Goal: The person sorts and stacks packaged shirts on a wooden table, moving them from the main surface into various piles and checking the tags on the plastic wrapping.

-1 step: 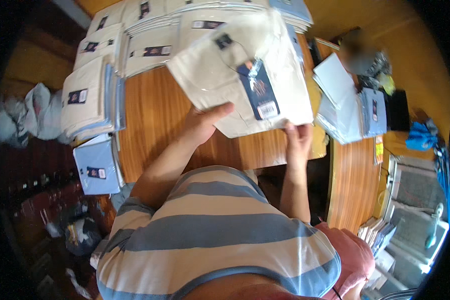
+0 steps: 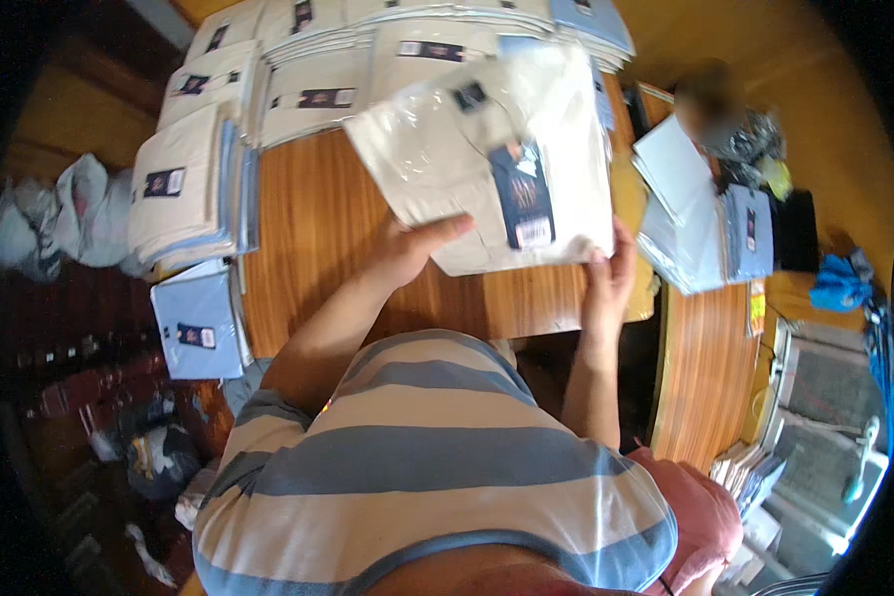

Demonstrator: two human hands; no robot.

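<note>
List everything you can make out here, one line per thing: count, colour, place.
held packaged garment: one, cream in clear plastic, above the table
hang tag: one, dark blue, on that pack
far garment stacks: several, mostly cream, table's far side
left garment stack: one, cream over light blue, table's left
table: one, brown, before the person
side surface: one, brown, right
right-hand packs: several, pale and light blue, right
plastic bags: count unclear, whitish, far left
reddish cloth: one, lower right
striped shirt: one, grey-blue and cream, on the person
left hand: one, bare, gripping the pack's near-left edge
right hand: one, bare, pinching its near-right corner
</note>
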